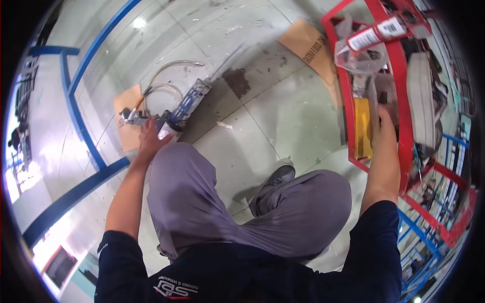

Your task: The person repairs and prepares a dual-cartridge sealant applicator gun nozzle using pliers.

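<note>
At the left, my left hand (150,139) has its fingers spread against the lower end of a blue and white caulking gun (188,107), whose thin rod points up and right. A clear coiled hose (166,85) runs beside it to a metal fitting (135,117) over a piece of cardboard (126,101). On the right, my right hand (385,123) reaches into a red metal cart (399,65), next to a clear plastic container (375,101) and a yellow object (362,126). Its fingers are largely hidden there.
A labelled cartridge (376,34) and a plastic bag (361,54) rest on the cart's far end. Printed cardboard (309,48) lies beside the cart on the tiled floor. Blue metal frames (76,199) stand at the left. A grey shoe (280,177) is between my knees.
</note>
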The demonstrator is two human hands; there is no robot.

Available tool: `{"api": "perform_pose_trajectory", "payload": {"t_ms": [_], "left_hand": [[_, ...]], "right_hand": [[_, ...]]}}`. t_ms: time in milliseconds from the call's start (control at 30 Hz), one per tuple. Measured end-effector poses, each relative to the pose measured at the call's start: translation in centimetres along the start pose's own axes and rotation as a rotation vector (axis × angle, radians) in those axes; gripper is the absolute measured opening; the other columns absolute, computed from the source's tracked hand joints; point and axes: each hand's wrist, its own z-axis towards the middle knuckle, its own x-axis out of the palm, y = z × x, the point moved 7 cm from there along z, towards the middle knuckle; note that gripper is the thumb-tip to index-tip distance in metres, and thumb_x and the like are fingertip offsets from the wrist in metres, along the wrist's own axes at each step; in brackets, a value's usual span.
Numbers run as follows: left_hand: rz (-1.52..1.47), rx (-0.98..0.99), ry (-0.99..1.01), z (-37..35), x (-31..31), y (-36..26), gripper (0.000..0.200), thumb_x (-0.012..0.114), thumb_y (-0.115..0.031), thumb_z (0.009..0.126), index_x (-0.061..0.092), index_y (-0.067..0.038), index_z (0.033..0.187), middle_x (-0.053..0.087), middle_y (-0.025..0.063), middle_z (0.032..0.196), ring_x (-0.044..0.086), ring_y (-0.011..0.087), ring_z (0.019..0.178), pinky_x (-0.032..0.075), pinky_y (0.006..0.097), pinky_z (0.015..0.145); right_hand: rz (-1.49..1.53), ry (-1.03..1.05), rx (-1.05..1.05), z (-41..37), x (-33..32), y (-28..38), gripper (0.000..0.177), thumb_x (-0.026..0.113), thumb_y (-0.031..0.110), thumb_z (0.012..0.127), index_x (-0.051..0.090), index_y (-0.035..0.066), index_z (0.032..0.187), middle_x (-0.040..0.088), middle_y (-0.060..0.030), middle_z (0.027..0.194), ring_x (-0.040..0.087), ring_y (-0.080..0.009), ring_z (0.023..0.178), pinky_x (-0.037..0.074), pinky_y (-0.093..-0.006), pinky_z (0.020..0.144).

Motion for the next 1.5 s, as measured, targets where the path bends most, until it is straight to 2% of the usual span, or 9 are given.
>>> {"api": "perform_pose_trajectory", "payload": {"t_ms": [333, 567, 733, 867, 933, 1033, 1133, 1333, 1500], "left_hand": [[-0.059, 0.072, 0.087, 8.1, 1.4, -9.3, 0.107, 0.085, -0.055, 0.081, 0.037, 0.0, 0.159, 0.051, 0.0257, 0.154, 0.046, 0.0407, 0.144, 0.039, 0.049, 0.12], [-0.093, -0.066, 0.035, 10.8, 2.4, -11.0, 0.088, 0.081, -0.059, 0.082, 0.055, 0.001, 0.141, 0.072, 0.0279, 0.12, 0.068, 0.0443, 0.117, 0.053, 0.0519, 0.099], [-0.142, 0.015, 0.019, 9.2, 0.4, -11.0, 0.081, 0.081, -0.056, 0.083, 0.06, 0.004, 0.135, 0.073, 0.0289, 0.116, 0.069, 0.0462, 0.113, 0.054, 0.0508, 0.095], [-0.208, 0.083, -0.1, 7.4, -2.0, -8.1, 0.077, 0.083, -0.045, 0.085, 0.059, 0.006, 0.138, 0.074, 0.0285, 0.113, 0.071, 0.044, 0.113, 0.054, 0.0471, 0.095], [-0.321, 0.142, -0.116, 5.2, -5.0, -7.7, 0.072, 0.082, -0.034, 0.087, 0.056, 0.007, 0.141, 0.074, 0.0265, 0.115, 0.071, 0.0398, 0.113, 0.054, 0.0444, 0.097], [-0.616, 0.261, -0.133, 2.5, -9.0, -7.6, 0.067, 0.078, -0.016, 0.091, 0.05, 0.007, 0.147, 0.072, 0.0216, 0.122, 0.07, 0.0318, 0.115, 0.053, 0.0413, 0.101], [-0.799, 0.336, -0.2, 2.3, -8.3, -5.9, 0.068, 0.071, -0.001, 0.093, 0.042, 0.005, 0.153, 0.066, 0.0163, 0.133, 0.066, 0.0251, 0.117, 0.051, 0.0402, 0.106], [-0.527, 0.278, -0.099, 3.7, -7.9, -14.3, 0.072, 0.082, -0.048, 0.085, 0.06, -0.005, 0.138, 0.075, 0.0262, 0.11, 0.071, 0.0451, 0.109, 0.056, 0.0496, 0.091], [-0.363, 0.291, 0.057, 3.1, -6.7, -19.0, 0.082, 0.079, -0.059, 0.085, 0.058, -0.006, 0.144, 0.075, 0.0254, 0.114, 0.07, 0.0453, 0.111, 0.054, 0.0516, 0.098]], "right_hand": [[-0.048, -0.063, -0.07, -2.5, -1.6, 1.6, 0.059, 0.074, 0.041, 0.091, 0.068, -0.002, 0.132, 0.066, -0.0297, 0.137, 0.063, -0.0431, 0.13, 0.051, -0.0514, 0.107], [0.622, -0.484, -0.56, 0.1, 0.7, 4.0, 0.057, 0.06, 0.037, 0.105, 0.051, 0.0, 0.148, 0.06, -0.0291, 0.143, 0.057, -0.045, 0.135, 0.044, -0.0486, 0.114], [0.523, -0.263, -0.677, -13.4, -6.5, 9.3, 0.042, 0.056, 0.021, 0.107, 0.051, -0.002, 0.142, 0.054, -0.0278, 0.148, 0.053, -0.047, 0.137, 0.04, -0.0522, 0.116], [0.249, -0.806, -1.167, -27.0, -12.1, 11.8, 0.042, 0.07, 0.007, 0.093, 0.057, 0.003, 0.132, 0.065, -0.0174, 0.124, 0.066, -0.0377, 0.109, 0.048, -0.0512, 0.102], [0.531, -0.725, -1.189, -31.9, -14.5, 11.6, 0.036, 0.069, 0.011, 0.097, 0.058, 0.003, 0.13, 0.065, -0.0139, 0.125, 0.067, -0.0323, 0.106, 0.05, -0.0494, 0.1], [1.724, 0.221, -0.637, -33.9, -14.0, 12.3, 0.039, 0.067, 0.013, 0.1, 0.054, 0.007, 0.136, 0.064, -0.011, 0.125, 0.068, -0.0293, 0.108, 0.05, -0.0512, 0.099], [1.989, 1.085, -0.288, -40.2, -14.6, 18.3, 0.048, 0.064, 0.017, 0.104, 0.046, 0.015, 0.149, 0.064, -0.0124, 0.126, 0.067, -0.0271, 0.111, 0.053, -0.0568, 0.101], [1.524, 1.448, -0.632, -55.2, -14.3, 23.0, 0.055, 0.065, 0.009, 0.102, 0.041, 0.013, 0.151, 0.064, -0.011, 0.118, 0.069, -0.024, 0.103, 0.059, -0.0418, 0.085], [1.125, 1.496, -0.252, -59.0, -2.8, 17.2, 0.048, 0.063, 0.018, 0.104, 0.044, 0.008, 0.147, 0.069, -0.0111, 0.102, 0.07, -0.0235, 0.072, 0.058, -0.0418, 0.069]]}}
